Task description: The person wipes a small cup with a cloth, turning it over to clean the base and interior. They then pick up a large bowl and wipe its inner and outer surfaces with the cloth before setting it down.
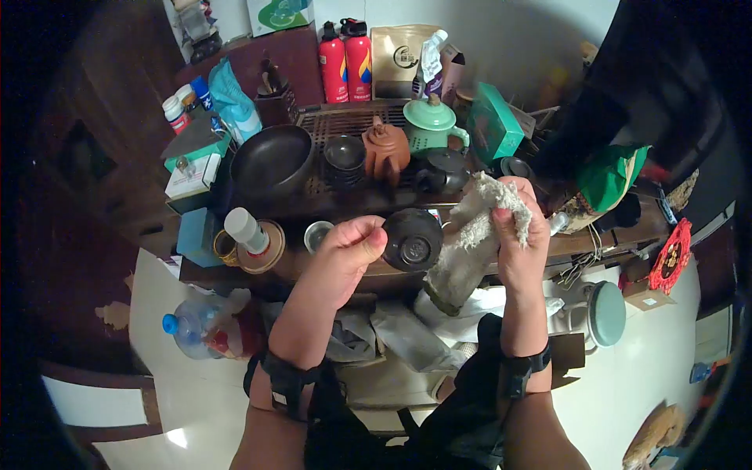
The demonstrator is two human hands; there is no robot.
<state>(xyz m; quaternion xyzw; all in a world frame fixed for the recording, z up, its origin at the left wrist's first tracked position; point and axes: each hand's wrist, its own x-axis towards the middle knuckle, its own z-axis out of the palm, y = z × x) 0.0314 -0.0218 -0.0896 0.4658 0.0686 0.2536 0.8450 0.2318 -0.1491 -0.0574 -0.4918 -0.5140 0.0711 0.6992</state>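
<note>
My left hand (pixel 354 249) pinches the edge of a small dark teacup (pixel 413 240), whose stamped underside faces me. To the right of it, my right hand (pixel 523 235) grips a worn, greyish-white cloth (pixel 468 249) that hangs down beside the cup. Behind the hands, a slatted tea tray (pixel 325 121) carries a brown clay teapot (pixel 386 150), a black teapot (pixel 442 171), a dark bowl (pixel 345 153) and a light green lidded cup (pixel 429 117). Just left of my left hand stands a small pale-lined cup (pixel 317 236).
A wide black bowl (pixel 272 163) sits left of the teapots. Nearer the front edge, a white bottle (pixel 246 230) stands on a round wooden coaster (pixel 266 254). Two red fire-extinguisher cans (pixel 345 63) line the back. On the floor are a large water jug (pixel 196 327) and a stool (pixel 606 313).
</note>
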